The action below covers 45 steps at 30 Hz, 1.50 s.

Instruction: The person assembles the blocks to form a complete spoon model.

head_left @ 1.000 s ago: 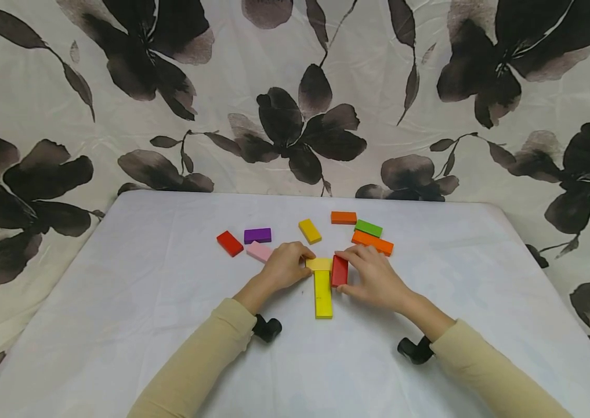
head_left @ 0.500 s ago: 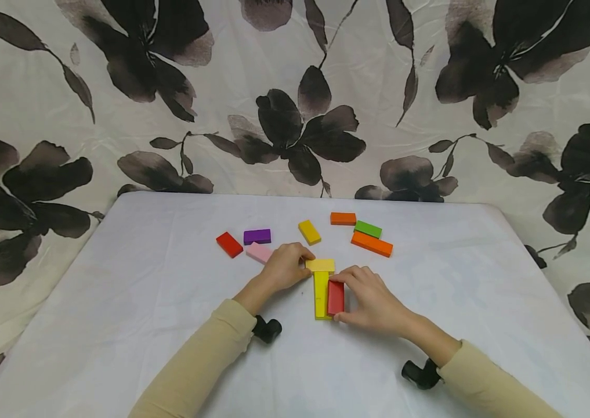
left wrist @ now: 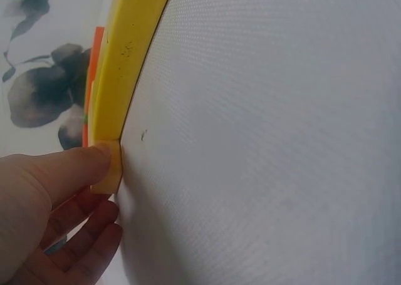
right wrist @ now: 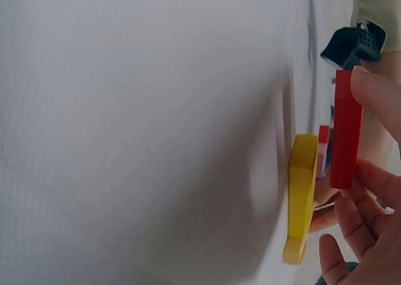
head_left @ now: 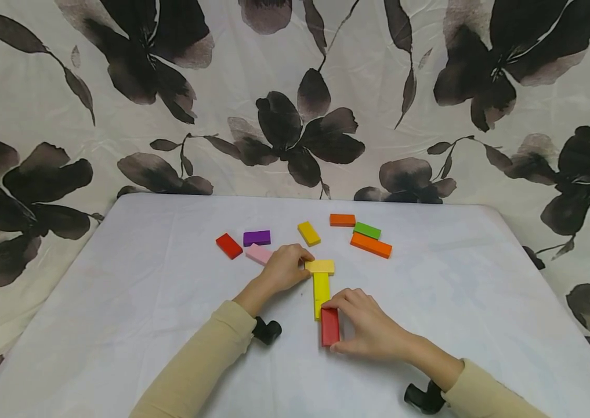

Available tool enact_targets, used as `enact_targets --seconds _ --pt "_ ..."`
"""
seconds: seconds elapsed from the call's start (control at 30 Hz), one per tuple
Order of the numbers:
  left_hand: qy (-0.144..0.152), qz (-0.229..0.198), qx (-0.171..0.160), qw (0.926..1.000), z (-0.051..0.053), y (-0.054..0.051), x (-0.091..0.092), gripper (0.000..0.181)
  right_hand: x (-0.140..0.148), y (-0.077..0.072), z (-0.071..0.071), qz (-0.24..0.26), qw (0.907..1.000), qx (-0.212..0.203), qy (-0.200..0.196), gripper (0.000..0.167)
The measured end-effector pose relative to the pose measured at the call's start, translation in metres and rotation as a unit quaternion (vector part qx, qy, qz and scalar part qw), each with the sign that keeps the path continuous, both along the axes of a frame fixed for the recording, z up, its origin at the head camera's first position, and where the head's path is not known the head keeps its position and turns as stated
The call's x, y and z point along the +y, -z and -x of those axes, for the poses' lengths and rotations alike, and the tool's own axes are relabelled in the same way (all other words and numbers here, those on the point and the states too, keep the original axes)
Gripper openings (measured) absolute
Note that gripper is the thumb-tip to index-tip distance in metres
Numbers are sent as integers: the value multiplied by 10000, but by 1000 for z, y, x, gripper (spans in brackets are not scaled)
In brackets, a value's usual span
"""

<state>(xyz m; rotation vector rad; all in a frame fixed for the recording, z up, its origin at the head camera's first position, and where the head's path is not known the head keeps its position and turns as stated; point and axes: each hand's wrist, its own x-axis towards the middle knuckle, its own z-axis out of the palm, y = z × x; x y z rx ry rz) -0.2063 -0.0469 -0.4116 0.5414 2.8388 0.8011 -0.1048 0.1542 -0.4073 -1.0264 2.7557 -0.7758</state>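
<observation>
In the head view, my left hand point(head_left: 285, 268) pinches the left end of a light yellow block point(head_left: 322, 266), which lies crosswise. A longer bright yellow block point(head_left: 321, 289) runs from its near side toward me, forming a T. The left wrist view shows the thumb pressed on the light yellow block point(left wrist: 114, 167). My right hand point(head_left: 375, 332) grips a red block point(head_left: 329, 328) by its two ends, thumb at the near one. That red block point(right wrist: 347, 131) is held up off the table in the right wrist view. It covers part of the bright yellow block's near end.
Behind my left hand lie another red block point(head_left: 229, 246), a purple block point(head_left: 256, 238) and a partly hidden pink block point(head_left: 258, 253). Farther back are a yellow block point(head_left: 308, 233), two orange blocks, one short point(head_left: 342, 220) and one long point(head_left: 370, 245), and a green block point(head_left: 367, 230).
My right hand has carried the red block toward me, from beside the T's crosspiece to the bright yellow block's near end. My left hand has stayed on the light yellow block.
</observation>
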Motion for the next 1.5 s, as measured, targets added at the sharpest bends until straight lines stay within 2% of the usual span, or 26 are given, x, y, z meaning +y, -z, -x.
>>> enact_targets --seconds 0.13,0.5,1.17,1.5 --pt "-47 -7 -31 10000 0 0 0 29 -2 0 -4 -44 9999 -162 -36 57" --pt "-12 6 -58 10000 1 1 0 29 -5 5 -10 -203 9991 -228 -278 56" --pt "-17 -10 -69 10000 1 1 0 28 -10 11 -9 -378 9981 362 -334 58" --pt "3 -60 -52 10000 1 0 -1 28 -10 11 -10 -444 9979 348 -326 59"
